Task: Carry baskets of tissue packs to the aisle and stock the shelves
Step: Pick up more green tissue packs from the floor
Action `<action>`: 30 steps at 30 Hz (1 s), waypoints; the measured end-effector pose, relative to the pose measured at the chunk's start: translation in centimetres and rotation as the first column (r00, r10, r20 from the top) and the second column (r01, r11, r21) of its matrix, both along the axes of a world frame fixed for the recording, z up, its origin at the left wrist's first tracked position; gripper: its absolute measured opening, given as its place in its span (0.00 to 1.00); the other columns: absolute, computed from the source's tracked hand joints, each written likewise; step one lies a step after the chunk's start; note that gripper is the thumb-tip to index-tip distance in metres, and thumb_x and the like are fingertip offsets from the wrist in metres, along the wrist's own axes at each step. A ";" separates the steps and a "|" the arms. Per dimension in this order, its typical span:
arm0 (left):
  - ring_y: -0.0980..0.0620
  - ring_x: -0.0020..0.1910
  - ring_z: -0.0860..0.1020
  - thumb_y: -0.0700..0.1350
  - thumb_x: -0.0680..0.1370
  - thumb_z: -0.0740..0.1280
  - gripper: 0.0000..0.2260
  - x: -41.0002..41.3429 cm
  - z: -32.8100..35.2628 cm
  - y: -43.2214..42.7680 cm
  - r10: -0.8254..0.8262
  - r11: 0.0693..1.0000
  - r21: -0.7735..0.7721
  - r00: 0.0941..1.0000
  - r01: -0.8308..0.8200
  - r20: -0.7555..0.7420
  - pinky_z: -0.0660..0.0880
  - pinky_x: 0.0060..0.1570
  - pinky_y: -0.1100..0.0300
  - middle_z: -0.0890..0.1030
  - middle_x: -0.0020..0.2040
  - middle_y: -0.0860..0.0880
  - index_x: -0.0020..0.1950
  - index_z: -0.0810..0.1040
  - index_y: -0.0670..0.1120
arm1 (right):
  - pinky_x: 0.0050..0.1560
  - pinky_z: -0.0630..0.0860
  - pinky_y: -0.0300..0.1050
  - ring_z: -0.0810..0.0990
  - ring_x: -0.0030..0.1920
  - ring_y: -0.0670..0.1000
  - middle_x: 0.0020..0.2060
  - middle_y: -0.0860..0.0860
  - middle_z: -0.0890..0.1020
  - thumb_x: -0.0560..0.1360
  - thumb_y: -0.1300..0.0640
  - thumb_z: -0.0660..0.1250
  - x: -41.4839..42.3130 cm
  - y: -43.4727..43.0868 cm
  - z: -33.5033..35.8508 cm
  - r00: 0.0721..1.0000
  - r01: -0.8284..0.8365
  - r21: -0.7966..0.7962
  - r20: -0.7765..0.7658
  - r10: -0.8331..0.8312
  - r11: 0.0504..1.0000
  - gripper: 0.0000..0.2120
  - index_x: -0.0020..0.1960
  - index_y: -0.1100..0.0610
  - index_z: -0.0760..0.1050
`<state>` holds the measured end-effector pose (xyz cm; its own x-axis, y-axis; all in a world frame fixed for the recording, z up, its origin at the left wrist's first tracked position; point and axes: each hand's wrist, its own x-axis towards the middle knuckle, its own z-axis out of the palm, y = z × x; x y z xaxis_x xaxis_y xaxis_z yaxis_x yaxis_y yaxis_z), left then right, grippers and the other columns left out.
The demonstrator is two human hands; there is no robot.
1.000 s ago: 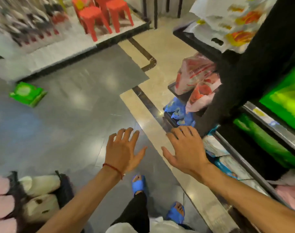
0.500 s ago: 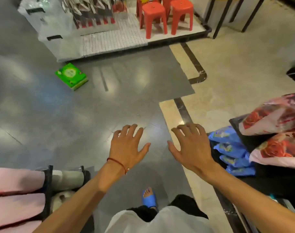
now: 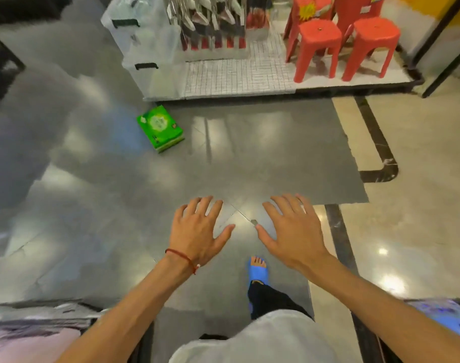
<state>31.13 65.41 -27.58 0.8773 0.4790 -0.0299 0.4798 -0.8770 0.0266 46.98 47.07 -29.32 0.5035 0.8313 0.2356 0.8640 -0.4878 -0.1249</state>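
A green tissue pack (image 3: pixel 160 128) lies alone on the grey floor, ahead and to the left. My left hand (image 3: pixel 197 230) and my right hand (image 3: pixel 291 229) hover side by side in front of me, palms down, fingers spread, holding nothing. A red string bracelet sits on my left wrist. At the bottom left corner, a blurred basket with pink packs (image 3: pixel 32 334) shows partly. Blue packs (image 3: pixel 443 318) peek in at the bottom right edge.
A low white display platform (image 3: pixel 249 82) stands ahead with red plastic stools (image 3: pixel 341 40), clear storage boxes (image 3: pixel 145 45) and hanging goods. A dark tile strip (image 3: pixel 381 142) borders the beige floor on the right. My foot in a blue sandal (image 3: pixel 257 269) is below my hands.
The view has swung left, away from the shelves and red-printed packs on the right. The green pack and stool platform now sit nearer the centre. Both hands stay spread and hold nothing.
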 end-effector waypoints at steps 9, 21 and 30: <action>0.43 0.73 0.71 0.69 0.80 0.53 0.31 8.8 1.7 15.5 0.227 0.974 -0.005 0.974 -0.227 0.015 0.69 0.70 0.43 0.72 0.76 0.47 0.76 0.69 0.52 | 0.73 0.67 0.59 0.77 0.68 0.60 0.65 0.55 0.81 0.80 0.38 0.62 13.6 20.0 1.1 0.984 -0.175 0.004 -0.044 0.175 0.985 0.26 0.67 0.55 0.80; 0.43 0.69 0.75 0.67 0.78 0.60 0.30 17.4 -1.2 44.7 0.303 0.951 -0.053 0.953 -0.304 -0.029 0.74 0.63 0.45 0.75 0.72 0.46 0.74 0.73 0.51 | 0.68 0.71 0.56 0.77 0.67 0.58 0.65 0.53 0.81 0.80 0.39 0.63 22.8 50.9 -1.8 0.970 -0.231 -0.074 -0.093 0.224 0.970 0.25 0.66 0.54 0.80; 0.43 0.70 0.74 0.67 0.78 0.58 0.30 22.8 -0.1 66.5 0.272 0.961 -0.050 0.962 -0.273 -0.034 0.73 0.64 0.45 0.76 0.72 0.47 0.74 0.74 0.51 | 0.69 0.72 0.58 0.78 0.67 0.60 0.65 0.55 0.82 0.79 0.39 0.63 27.2 70.8 -1.8 0.975 -0.210 -0.074 -0.082 0.204 0.975 0.26 0.67 0.55 0.81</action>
<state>53.92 131.87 -27.71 0.7122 0.6970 -0.0835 0.7017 -0.7104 0.0545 74.15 117.89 -31.15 0.3318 0.9341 0.1314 0.9371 -0.3105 -0.1594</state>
